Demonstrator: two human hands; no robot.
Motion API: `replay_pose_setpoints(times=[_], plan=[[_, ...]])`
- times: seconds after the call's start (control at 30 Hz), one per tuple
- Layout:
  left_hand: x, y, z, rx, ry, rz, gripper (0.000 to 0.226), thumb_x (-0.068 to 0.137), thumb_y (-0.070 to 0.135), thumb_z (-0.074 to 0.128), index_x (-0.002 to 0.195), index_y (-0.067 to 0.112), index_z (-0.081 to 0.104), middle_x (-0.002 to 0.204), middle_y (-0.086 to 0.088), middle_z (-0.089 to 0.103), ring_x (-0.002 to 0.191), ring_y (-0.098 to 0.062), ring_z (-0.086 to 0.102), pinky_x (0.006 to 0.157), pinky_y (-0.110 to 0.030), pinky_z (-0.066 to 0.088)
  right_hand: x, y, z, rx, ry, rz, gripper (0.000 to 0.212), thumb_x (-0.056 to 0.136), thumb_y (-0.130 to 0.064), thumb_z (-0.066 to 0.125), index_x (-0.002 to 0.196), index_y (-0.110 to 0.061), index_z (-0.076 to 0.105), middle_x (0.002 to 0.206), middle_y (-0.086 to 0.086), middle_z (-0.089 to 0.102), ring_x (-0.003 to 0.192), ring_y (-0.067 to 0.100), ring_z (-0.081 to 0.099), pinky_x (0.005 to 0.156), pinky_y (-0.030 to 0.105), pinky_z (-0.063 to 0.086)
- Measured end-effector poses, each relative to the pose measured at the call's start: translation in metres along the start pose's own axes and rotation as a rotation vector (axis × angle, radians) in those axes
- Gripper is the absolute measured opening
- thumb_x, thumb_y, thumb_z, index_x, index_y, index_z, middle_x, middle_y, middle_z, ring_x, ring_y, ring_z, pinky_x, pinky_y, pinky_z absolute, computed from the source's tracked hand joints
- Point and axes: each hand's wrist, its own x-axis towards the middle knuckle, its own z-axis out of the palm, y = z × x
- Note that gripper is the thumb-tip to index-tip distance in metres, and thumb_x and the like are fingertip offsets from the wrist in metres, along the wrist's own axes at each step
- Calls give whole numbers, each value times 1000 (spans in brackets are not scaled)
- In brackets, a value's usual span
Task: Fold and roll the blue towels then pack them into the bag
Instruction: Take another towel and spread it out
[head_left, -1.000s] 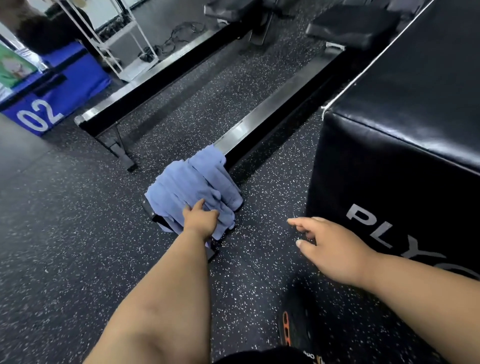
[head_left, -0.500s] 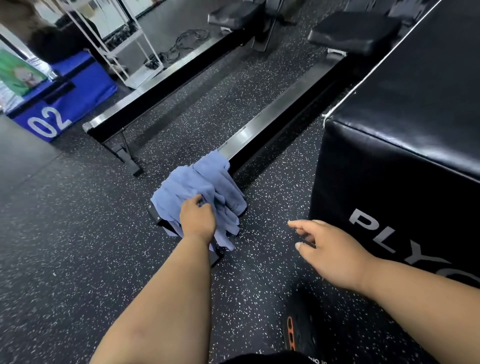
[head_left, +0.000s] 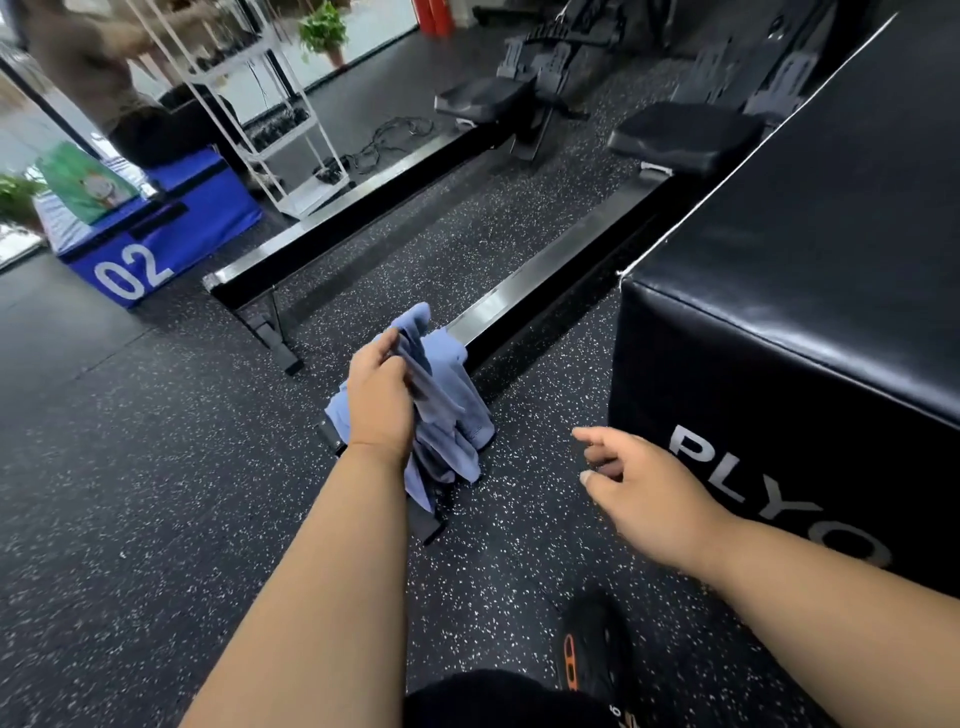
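Blue towels (head_left: 441, 410) hang in a crumpled bunch over the near end of the rowing-machine rail (head_left: 545, 291), low to the speckled floor (head_left: 130, 493). Your left hand (head_left: 379, 400) grips a fold of the cloth with curled fingers, lifting it up off the bunch. Further right, your right hand (head_left: 639, 483) hovers near the towels with loosely bent fingers, holding nothing, just before the black plyo box (head_left: 779, 364). Nothing looks folded or rolled yet, and no bag is in view, so nearly the whole job remains, as far as you can judge.
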Motion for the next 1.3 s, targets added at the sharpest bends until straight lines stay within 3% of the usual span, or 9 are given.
replay_pose_setpoints(times=[0.1, 0.23, 0.43, 0.53, 0.7, 0.87, 0.97, 1.07, 1.3], plan=[[-39, 36, 5, -21, -183, 91, 55, 93, -2, 36, 127, 22, 73, 126, 16, 74, 124, 1, 63, 109, -21, 47, -19, -12, -11, 99, 38, 0, 45, 104, -29, 61, 143, -50, 52, 128, -21, 57, 105, 0, 64, 75, 20, 54], [-89, 59, 3, -106, -224, 86, 51, 91, 14, 44, 132, 20, 73, 136, -2, 71, 130, -23, 62, 120, -49, 41, -49, -27, -35, 211, 136, 0, 40, 104, -29, 64, 141, -42, 58, 124, -16, 62, 95, 3, 67, 65, 13, 51], [-178, 83, 8, -424, -365, 38, 39, 98, 15, 46, 117, 11, 80, 127, -12, 74, 120, -26, 69, 110, -38, 51, -117, -52, -76, 345, 260, -42, 27, 103, -31, 64, 130, -33, 66, 88, -9, 68, 67, -1, 61, 68, 16, 46], [-216, 94, 12, -471, -486, 31, 49, 90, 18, 43, 127, 1, 71, 130, -12, 73, 126, -25, 65, 109, -36, 48, -157, -63, -93, 358, 272, -56, 23, 101, -34, 67, 123, -33, 73, 93, -5, 76, 79, 10, 71, 66, 12, 49], [-281, 111, 27, -464, -661, 38, 59, 79, 24, 46, 128, 1, 70, 133, -14, 71, 124, -23, 65, 100, -34, 47, -229, -79, -109, 341, 243, -146, 12, 97, -31, 75, 103, -23, 80, 102, 8, 78, 83, 10, 67, 78, 22, 52], [-340, 130, 43, -387, -800, 136, 56, 79, 22, 45, 125, 3, 73, 129, -12, 74, 123, -23, 67, 104, -37, 47, -287, -80, -121, 344, 349, -193, 36, 81, -44, 84, 101, -14, 78, 100, 13, 79, 94, 29, 76, 92, 44, 58], [-368, 144, 49, -352, -860, 156, 57, 81, 23, 44, 126, 4, 74, 130, -13, 73, 128, -27, 64, 111, -41, 45, -317, -76, -136, 348, 458, -214, 16, 90, -27, 82, 91, -12, 77, 87, 5, 79, 76, 14, 70, 78, 37, 57], [-388, 155, 54, -324, -916, 183, 55, 86, 25, 43, 127, 5, 74, 133, -15, 71, 134, -34, 59, 119, -50, 39, -350, -75, -151, 333, 539, -237, 23, 96, -19, 73, 79, -4, 66, 68, -1, 61, 62, 8, 51, 59, 24, 43], [-423, 167, 52, -185, -976, 273, 56, 78, 28, 50, 125, 18, 77, 135, -2, 72, 131, -20, 62, 117, -49, 40, -400, -71, -179, 670, 460, -240, 26, 100, -14, 55, 78, -19, 68, 80, 2, 63, 79, 15, 59, 76, 35, 47]])
